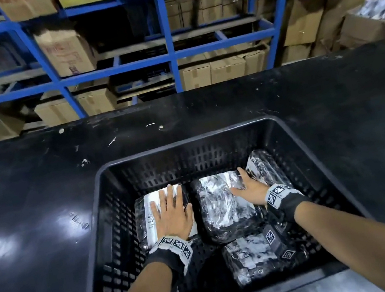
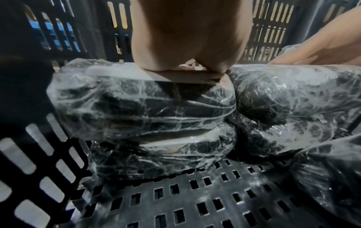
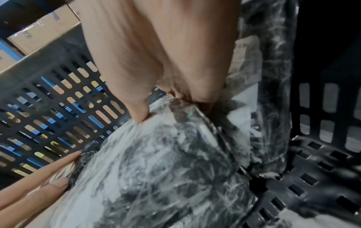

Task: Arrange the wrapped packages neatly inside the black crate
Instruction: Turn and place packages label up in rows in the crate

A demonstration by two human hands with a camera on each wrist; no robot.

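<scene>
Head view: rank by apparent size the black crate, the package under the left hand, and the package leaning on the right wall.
1. black crate
2. package under the left hand
3. leaning package, partly hidden by the right hand, so its rank below the second is unsure.

One black crate (image 1: 104, 176), two hands, at least five wrapped packages (image 1: 223, 207).

Blue metal shelving (image 1: 168, 34) stacked with cardboard boxes (image 1: 67, 52) (some torn) stands behind a scuffed black table (image 1: 205, 107)
</scene>
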